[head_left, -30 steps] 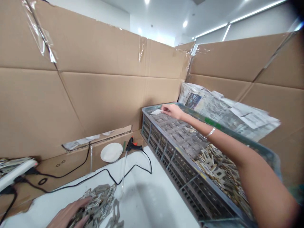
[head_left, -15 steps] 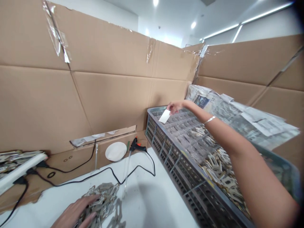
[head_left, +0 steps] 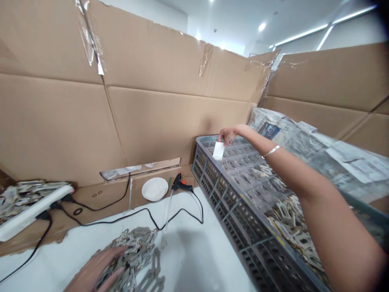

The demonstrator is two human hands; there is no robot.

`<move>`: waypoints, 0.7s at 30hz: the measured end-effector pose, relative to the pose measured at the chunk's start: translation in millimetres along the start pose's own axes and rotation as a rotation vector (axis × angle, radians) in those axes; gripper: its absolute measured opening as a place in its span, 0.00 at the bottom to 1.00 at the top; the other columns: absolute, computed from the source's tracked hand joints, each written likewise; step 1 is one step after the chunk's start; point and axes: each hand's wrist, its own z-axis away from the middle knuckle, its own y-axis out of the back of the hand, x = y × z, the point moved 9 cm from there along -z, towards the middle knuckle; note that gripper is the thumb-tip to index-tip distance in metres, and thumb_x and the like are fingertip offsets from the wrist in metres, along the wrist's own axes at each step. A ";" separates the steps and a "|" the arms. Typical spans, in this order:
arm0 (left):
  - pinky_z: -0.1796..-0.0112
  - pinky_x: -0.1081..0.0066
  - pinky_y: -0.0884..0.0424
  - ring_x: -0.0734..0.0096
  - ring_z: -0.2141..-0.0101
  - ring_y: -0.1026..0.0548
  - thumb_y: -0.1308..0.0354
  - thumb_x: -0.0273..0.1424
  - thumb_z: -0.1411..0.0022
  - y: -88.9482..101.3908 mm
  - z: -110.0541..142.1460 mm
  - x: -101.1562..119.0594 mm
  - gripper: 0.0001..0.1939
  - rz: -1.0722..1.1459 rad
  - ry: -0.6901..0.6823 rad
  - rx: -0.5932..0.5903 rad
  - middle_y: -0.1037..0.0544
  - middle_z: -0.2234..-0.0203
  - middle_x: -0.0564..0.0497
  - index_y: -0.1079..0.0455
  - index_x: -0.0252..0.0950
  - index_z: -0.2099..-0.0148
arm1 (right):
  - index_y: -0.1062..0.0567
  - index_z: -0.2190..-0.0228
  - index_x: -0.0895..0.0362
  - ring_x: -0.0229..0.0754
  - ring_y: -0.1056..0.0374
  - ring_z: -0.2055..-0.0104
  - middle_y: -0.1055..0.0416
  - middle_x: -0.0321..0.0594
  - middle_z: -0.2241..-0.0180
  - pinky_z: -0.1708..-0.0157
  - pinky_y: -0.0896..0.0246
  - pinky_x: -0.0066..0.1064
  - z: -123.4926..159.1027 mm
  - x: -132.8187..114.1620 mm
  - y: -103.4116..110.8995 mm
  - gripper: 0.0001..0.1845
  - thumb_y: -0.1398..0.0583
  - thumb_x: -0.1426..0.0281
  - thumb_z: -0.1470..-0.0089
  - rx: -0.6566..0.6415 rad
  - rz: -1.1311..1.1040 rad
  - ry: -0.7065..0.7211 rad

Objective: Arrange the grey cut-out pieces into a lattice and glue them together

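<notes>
Two bare hands at work: left hand (head_left: 94, 269) on a heap of metal pieces (head_left: 132, 247), right hand (head_left: 227, 136) pinching a white card (head_left: 218, 151).

Far left, a white power strip (head_left: 30, 213) lies against the cardboard wall (head_left: 152, 121). The left hand's fingers lie spread, unclenched, on the heap, which sits on a white table (head_left: 194, 215). Beyond stand a white plate (head_left: 154, 189) and a black glue gun (head_left: 181, 184). The card hangs from the right hand's pinch above a grey perforated crate (head_left: 234, 231) holding more metal pieces (head_left: 291, 219), with crumpled newspaper (head_left: 304, 142) behind.
</notes>
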 end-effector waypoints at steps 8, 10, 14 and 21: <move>0.42 0.55 0.36 0.55 0.38 0.39 0.49 0.42 0.33 20.6 -11.7 25.1 0.29 -0.076 0.123 -0.001 0.39 0.36 0.50 0.47 0.51 0.32 | 0.25 0.53 0.65 0.31 0.37 0.73 0.24 0.39 0.69 0.68 0.47 0.26 -0.8 -17.3 20.2 0.23 0.41 0.86 0.52 0.272 0.152 0.005; 0.42 0.51 0.37 0.52 0.37 0.41 0.51 0.42 0.32 13.4 -10.2 23.6 0.31 -0.123 0.173 -0.010 0.43 0.34 0.49 0.54 0.51 0.30 | 0.24 0.55 0.65 0.32 0.36 0.71 0.24 0.43 0.66 0.66 0.47 0.28 12.0 -12.5 32.2 0.18 0.42 0.84 0.48 0.362 0.187 -0.003; 0.43 0.48 0.38 0.49 0.38 0.41 0.50 0.43 0.32 -6.2 -8.0 25.9 0.30 -0.141 0.159 -0.036 0.45 0.33 0.46 0.50 0.52 0.31 | 0.23 0.55 0.64 0.35 0.33 0.71 0.23 0.50 0.67 0.64 0.47 0.33 43.8 20.0 42.6 0.15 0.42 0.78 0.44 0.455 0.217 -0.049; 0.42 0.52 0.38 0.54 0.40 0.38 0.53 0.42 0.31 6.2 -4.4 8.7 0.25 0.068 0.271 0.062 0.37 0.38 0.46 0.44 0.46 0.34 | 0.17 0.67 0.58 0.39 0.28 0.72 0.21 0.56 0.66 0.64 0.40 0.35 98.2 142.5 -11.0 0.08 0.38 0.72 0.48 0.498 -0.019 -0.257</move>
